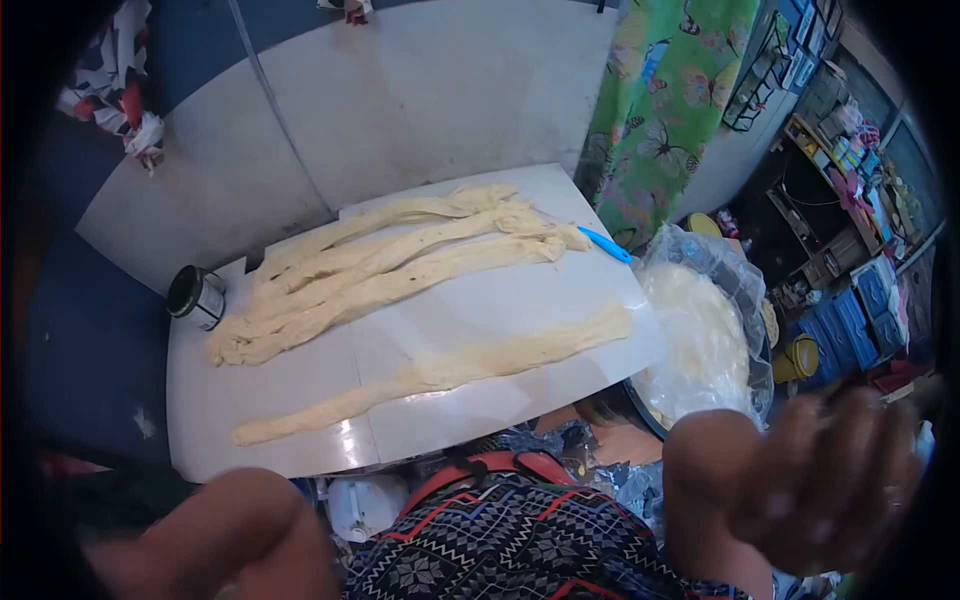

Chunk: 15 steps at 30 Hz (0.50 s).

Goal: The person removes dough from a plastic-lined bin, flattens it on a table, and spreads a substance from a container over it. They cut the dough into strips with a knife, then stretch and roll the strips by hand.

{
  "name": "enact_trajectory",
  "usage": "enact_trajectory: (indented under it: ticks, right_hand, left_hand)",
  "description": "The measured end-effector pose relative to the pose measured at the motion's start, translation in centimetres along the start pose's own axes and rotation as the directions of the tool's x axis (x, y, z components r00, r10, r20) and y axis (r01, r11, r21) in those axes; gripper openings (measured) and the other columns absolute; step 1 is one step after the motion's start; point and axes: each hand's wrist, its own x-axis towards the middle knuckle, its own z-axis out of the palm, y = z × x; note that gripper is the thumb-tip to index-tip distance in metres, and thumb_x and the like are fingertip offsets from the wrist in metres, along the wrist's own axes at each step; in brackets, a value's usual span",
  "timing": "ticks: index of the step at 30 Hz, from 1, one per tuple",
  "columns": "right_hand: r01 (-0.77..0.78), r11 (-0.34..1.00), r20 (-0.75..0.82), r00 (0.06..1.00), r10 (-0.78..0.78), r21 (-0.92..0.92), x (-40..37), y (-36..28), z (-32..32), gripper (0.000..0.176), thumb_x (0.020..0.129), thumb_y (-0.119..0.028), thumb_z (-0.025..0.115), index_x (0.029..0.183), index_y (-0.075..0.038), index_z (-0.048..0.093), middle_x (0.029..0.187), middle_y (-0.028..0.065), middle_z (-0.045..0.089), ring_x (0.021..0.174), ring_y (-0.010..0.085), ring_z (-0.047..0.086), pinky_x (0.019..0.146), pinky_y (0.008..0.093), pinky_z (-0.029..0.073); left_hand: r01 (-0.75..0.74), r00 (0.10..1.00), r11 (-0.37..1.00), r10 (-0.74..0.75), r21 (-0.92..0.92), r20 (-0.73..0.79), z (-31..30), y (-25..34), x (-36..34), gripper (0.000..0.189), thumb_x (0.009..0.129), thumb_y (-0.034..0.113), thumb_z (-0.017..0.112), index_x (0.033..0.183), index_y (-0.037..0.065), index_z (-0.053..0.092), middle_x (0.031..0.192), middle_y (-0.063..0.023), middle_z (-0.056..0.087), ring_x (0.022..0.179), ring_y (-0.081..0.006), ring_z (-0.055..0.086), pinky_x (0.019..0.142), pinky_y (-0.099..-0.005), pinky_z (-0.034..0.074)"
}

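Note:
Several long strands of pale dough (390, 248), joined at their ends, lie on the back of the white board (480, 395). A separate long strand (430, 375) stretches across the front half. My left hand (225, 530) is low at the left, off the board's near edge; it is blurred and its fingers cannot be made out. At the lower right, my right hand (830, 485) is raised with its fingers curled, slightly blurred; what it holds, if anything, is hidden. Neither hand touches the dough.
A dark-lidded jar (197, 297) stands at the board's left edge. A blue-handled tool (606, 244) lies at the right edge. Beside the board, a dark tub lined with clear plastic (700, 335) holds a pale mass. A green butterfly curtain (675, 110) hangs behind.

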Motion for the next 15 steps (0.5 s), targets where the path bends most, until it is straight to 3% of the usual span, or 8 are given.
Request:
enact_trajectory:
  ticks: [1, 2, 3, 5, 6, 11, 12, 15]
  right_hand:
    - [-0.216, 0.975, -0.094, 0.973, 0.211, -0.048, -0.3, -0.1, 2.9, 0.008, 0.09, -0.01, 0.051, 0.085, -0.011, 0.057, 0.089, 0.0024, 0.053, 0.08, 0.0135, 0.049, 0.07, 0.0315, 0.04]
    - [-0.433, 0.898, -0.2, 0.889, 0.413, -0.072, -0.7, -0.1, 5.2, 0.009, 0.09, -0.01, 0.051, 0.092, -0.012, 0.06, 0.099, 0.0032, 0.056, 0.086, 0.0137, 0.051, 0.072, 0.0335, 0.04]
    - [-0.627, 0.775, -0.305, 0.754, 0.581, -0.075, -1.2, -0.2, 6.4, 0.015, 0.09, -0.011, 0.051, 0.099, -0.013, 0.062, 0.108, 0.0039, 0.06, 0.092, 0.014, 0.054, 0.073, 0.0356, 0.041]
    - [-0.511, 0.858, -0.205, 0.846, 0.493, -0.044, -2.8, -0.1, 5.5, 0.015, 0.09, -0.011, 0.051, 0.099, -0.013, 0.062, 0.109, 0.003, 0.059, 0.093, 0.0134, 0.054, 0.074, 0.0352, 0.041]
    - [-0.383, 0.924, -0.099, 0.919, 0.381, -0.002, -3.8, 0.1, 4.0, 0.015, 0.09, -0.011, 0.051, 0.1, -0.014, 0.062, 0.11, 0.002, 0.059, 0.094, 0.0128, 0.054, 0.075, 0.0348, 0.04]
    - [0.07, 0.873, 0.173, 0.97, -0.173, 0.483, -5.4, 1.2, 1.0, 0.017, 0.09, -0.013, 0.053, 0.105, -0.011, 0.062, 0.113, -0.0035, 0.061, 0.104, 0.0137, 0.051, 0.089, 0.0366, 0.034]
    - [0.065, 0.879, 0.168, 0.972, -0.162, 0.473, -5.3, 0.6, 1.1, 0.017, 0.09, -0.013, 0.053, 0.105, -0.011, 0.062, 0.113, -0.0035, 0.061, 0.104, 0.0137, 0.051, 0.089, 0.0366, 0.034]
    - [0.586, 0.807, 0.024, 0.81, -0.586, -0.073, -5.0, -0.9, 0.8, 0.015, 0.09, -0.013, 0.054, 0.101, -0.008, 0.062, 0.108, -0.0025, 0.063, 0.099, 0.015, 0.054, 0.087, 0.0396, 0.038]
  left_hand:
    - [0.402, 0.866, 0.761, -0.497, -0.509, -0.06, 2.9, -0.2, -4.4, 0.053, 0.087, 0.026, 0.052, 0.125, -0.009, 0.041, 0.122, -0.022, 0.052, 0.116, -0.0248, 0.049, 0.101, -0.0342, 0.036]
    - [0.415, 0.59, 0.404, -0.802, -0.815, -0.097, 5.7, -0.5, -8.8, 0.066, 0.088, 0.039, 0.048, 0.128, -0.012, 0.037, 0.124, -0.0261, 0.049, 0.122, -0.0276, 0.045, 0.108, -0.0355, 0.03]
    - [0.863, 0.504, 0.479, -0.839, -0.164, 0.202, 6.5, -0.7, -13.4, 0.061, 0.089, 0.037, 0.047, 0.13, -0.007, 0.041, 0.135, -0.0204, 0.045, 0.132, -0.0279, 0.036, 0.112, -0.0358, 0.021]
    - [0.932, -0.012, 0.226, -0.762, 0.284, 0.647, 9.2, 1.2, -23.1, 0.049, 0.086, 0.026, 0.06, 0.127, 0.002, 0.05, 0.138, -0.0177, 0.043, 0.132, -0.0307, 0.037, 0.111, -0.0406, 0.023]
    - [0.906, -0.065, 0.285, -0.635, 0.312, 0.77, 11.2, 2.7, -26.2, 0.047, 0.084, 0.012, 0.061, 0.129, 0.008, 0.051, 0.139, -0.0153, 0.043, 0.133, -0.0318, 0.035, 0.11, -0.0396, 0.026]
    - [0.808, 0.021, 0.569, -0.288, 0.153, 0.957, 15.3, 7.6, -32.8, 0.048, 0.084, 0.031, 0.065, 0.123, 0.007, 0.055, 0.137, -0.0179, 0.044, 0.133, -0.0369, 0.032, 0.11, -0.0443, 0.026]
    - [0.806, 0.052, 0.585, -0.221, 0.09, 0.974, 15.6, 8.0, -33.0, 0.048, 0.084, 0.033, 0.064, 0.123, 0.007, 0.055, 0.136, -0.0181, 0.044, 0.133, -0.0373, 0.032, 0.109, -0.0455, 0.026]
    - [0.818, -0.025, 0.566, -0.15, 0.106, 0.988, 16.7, 8.6, -33.5, 0.047, 0.085, 0.032, 0.063, 0.122, 0.006, 0.055, 0.136, -0.0179, 0.044, 0.134, -0.0372, 0.03, 0.11, -0.0465, 0.025]
